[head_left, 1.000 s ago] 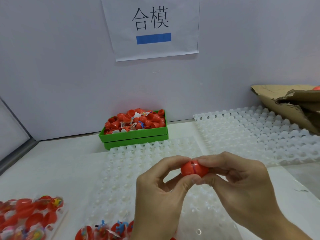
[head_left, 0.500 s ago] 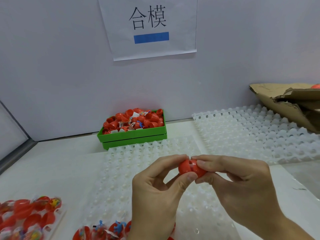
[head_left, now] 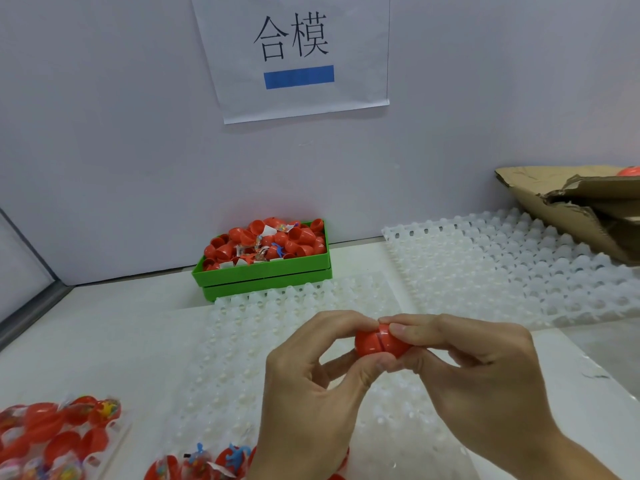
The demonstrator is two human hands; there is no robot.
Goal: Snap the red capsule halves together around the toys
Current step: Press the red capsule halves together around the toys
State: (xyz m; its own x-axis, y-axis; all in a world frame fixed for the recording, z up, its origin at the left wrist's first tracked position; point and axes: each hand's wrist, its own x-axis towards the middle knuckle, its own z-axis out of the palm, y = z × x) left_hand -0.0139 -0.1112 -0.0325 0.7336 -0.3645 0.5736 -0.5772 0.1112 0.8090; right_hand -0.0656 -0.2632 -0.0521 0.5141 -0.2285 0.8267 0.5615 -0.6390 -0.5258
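Step in hand: press halves squarely along one axis until the seam closes evenly.
Item: red capsule [head_left: 379, 344], glossy, dark seam line showing, probably not fully seated; toy inside unseen.
Location: frame centre, green bin [head_left: 263, 270] at 11 o'clock.
Grip: left hand [head_left: 311, 386] and right hand [head_left: 478, 372] pinch opposite halves.

Both hands were raised in front of the body, meeting at the middle of the view. The left hand [head_left: 311, 382] came up from below with its back toward the camera, thumb and forefinger curled into a pinching grip, the other fingers bent underneath. The right hand [head_left: 478, 372] reached in from the lower right, forearm angled toward the corner, its thumb on top and its fingers folded beneath in a matching pinch. The fingertips of the two hands touched above.
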